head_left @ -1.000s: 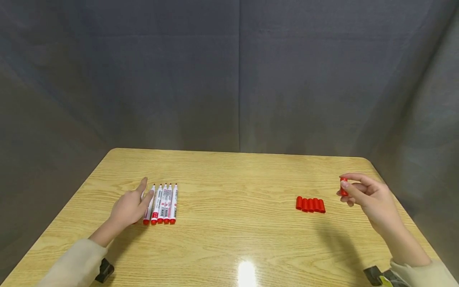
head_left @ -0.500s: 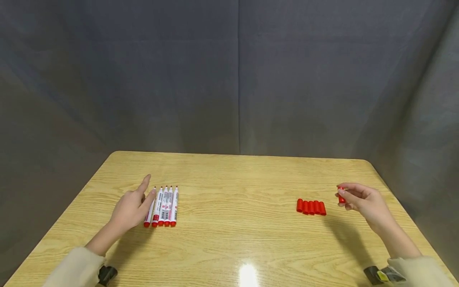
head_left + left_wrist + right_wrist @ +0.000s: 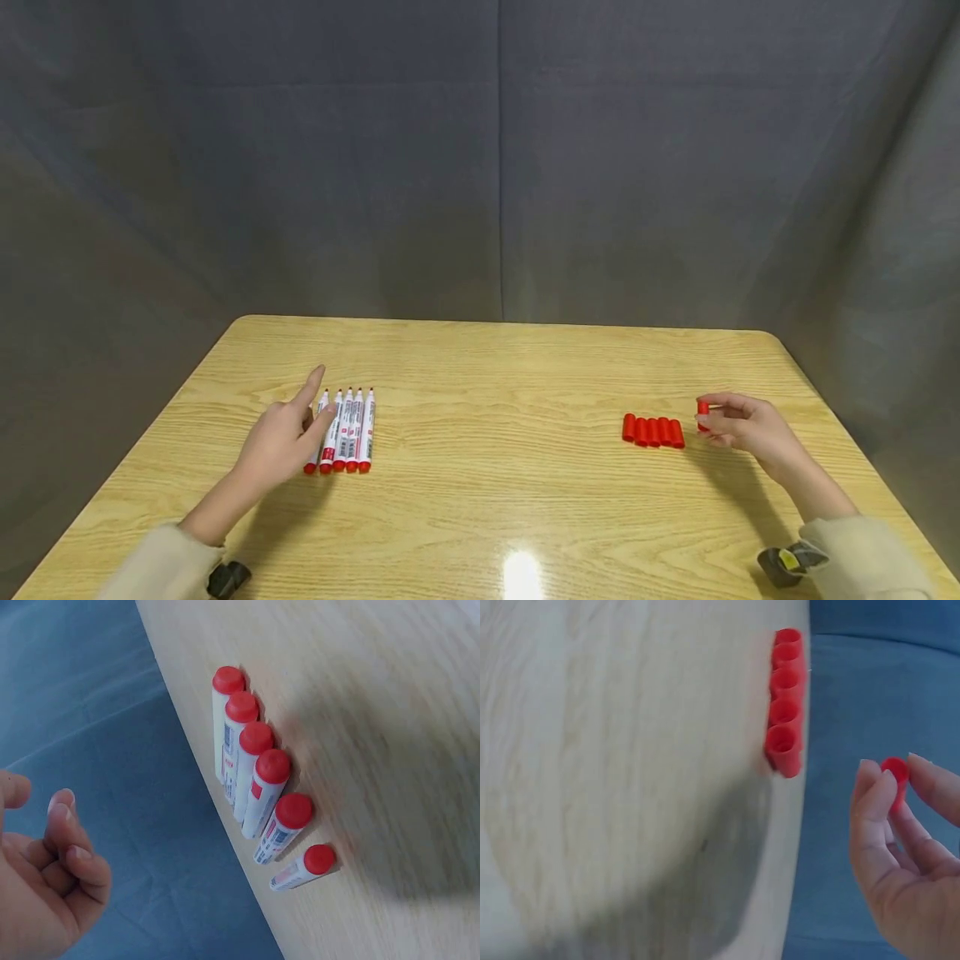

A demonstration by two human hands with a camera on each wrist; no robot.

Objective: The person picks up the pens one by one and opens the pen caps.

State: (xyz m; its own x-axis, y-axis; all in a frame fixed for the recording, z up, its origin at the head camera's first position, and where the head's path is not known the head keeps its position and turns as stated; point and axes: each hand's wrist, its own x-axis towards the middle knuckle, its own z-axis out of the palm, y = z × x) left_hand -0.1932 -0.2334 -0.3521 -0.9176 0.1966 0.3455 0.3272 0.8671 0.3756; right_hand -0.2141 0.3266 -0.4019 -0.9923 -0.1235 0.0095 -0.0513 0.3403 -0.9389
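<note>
Several uncapped white markers (image 3: 353,433) with red ends lie side by side on the left of the table. Just over the leftmost of them hovers my left hand (image 3: 273,442), holding nothing; its index finger points forward, the thumb stands apart and the other fingers are loosely curled. The left wrist view shows the red end of the nearest marker (image 3: 300,874) slightly apart from the row. Between thumb and fingertips, my right hand (image 3: 761,429) pinches a red marker cap (image 3: 702,415) above the table, its hollow end visible in the right wrist view. Beside it lies a row of red caps (image 3: 653,431).
The wood-grain table (image 3: 495,392) has rounded far corners. A dark grey curtain (image 3: 375,167) hangs behind it and at both sides. Black wrist cameras sit at each sleeve. A bright light reflection shows near the front.
My right hand has come down and to the left with the pinched cap, nearer the row of caps. The left hand has shifted slightly right over the markers.
</note>
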